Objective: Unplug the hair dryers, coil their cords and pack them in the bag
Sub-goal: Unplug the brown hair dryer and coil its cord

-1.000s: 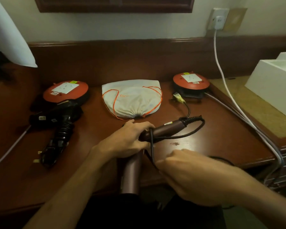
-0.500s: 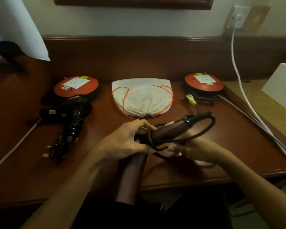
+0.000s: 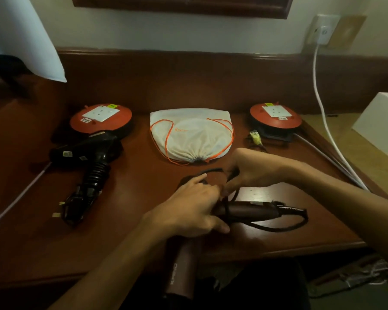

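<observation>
At desk edge: left hand (image 3: 189,212) gripping brown dryer (image 3: 244,212), right hand (image 3: 252,168) pinching its black cord (image 3: 280,228); bag (image 3: 192,133) behind.

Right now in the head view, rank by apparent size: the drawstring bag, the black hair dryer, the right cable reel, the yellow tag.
1. drawstring bag and black hair dryer: alike, no call.
2. right cable reel
3. yellow tag

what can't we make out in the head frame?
- Brown dryer: its joint with the barrel is hidden by the left hand.
- Cord: its end lies hidden under the right hand.
- Bag: orange print too small to read.
- Black dryer: cord wraps lost in shadow.
</observation>
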